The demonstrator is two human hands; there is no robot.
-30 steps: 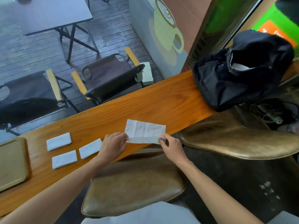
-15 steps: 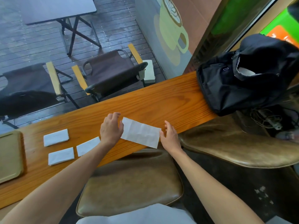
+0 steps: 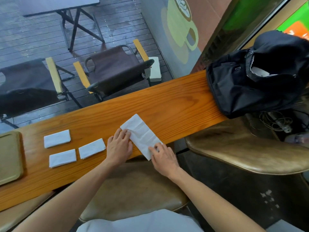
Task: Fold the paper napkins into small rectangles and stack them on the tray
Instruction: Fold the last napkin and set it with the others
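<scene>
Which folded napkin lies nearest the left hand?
The right-hand folded napkin, just beside the left hand; the other two lie further toward the tray.

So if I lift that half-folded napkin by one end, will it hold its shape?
Probably not: the napkin is thin creased paper, so it would likely droop. It looks light, and both hands, left hand and right hand, press it flat, so a nudge may slide it.
</scene>
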